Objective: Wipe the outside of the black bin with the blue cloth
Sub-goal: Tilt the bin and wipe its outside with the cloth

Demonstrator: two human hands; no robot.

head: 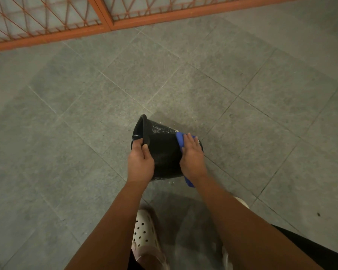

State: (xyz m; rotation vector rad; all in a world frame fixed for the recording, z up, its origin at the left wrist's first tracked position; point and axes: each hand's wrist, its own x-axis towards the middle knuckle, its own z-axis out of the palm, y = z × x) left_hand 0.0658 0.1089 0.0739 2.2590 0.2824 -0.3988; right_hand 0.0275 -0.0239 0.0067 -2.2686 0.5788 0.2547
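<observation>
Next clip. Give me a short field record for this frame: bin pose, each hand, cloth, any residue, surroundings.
bin pose: black bin tipped on its side, mouth toward image left
left hand: grips the bin's rim
right hand: fingers straight, presses the blue cloth against the outer wall near the base
residue: whitish wet smears on the upper wall
surroundings: grey tiled floor, orange metal gate, white clog
</observation>
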